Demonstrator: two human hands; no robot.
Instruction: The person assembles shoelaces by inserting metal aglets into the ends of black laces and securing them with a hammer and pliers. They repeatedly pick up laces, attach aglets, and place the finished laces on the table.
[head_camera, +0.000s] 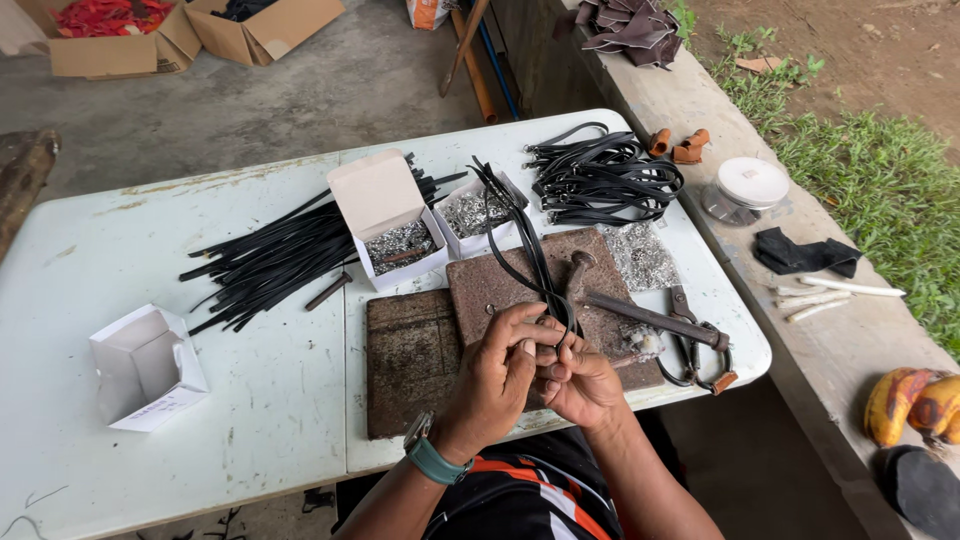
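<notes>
My left hand (497, 372) and my right hand (583, 383) meet over the near edge of a brown slab (500, 280). Together they pinch the crossed ends of a black strap (525, 245), which loops away toward the boxes. A green watch sits on my left wrist. A hammer (640, 313) with a rusty head lies on the slab just beyond my right hand. What lies between my fingertips is hidden.
On the white table (250, 390): a pile of straight black strips (275, 255), a bundle of looped straps (600, 178), two open boxes of small metal pieces (400, 243), an empty white box (148, 368), pliers (690, 345). A concrete ledge (800, 330) runs along the right.
</notes>
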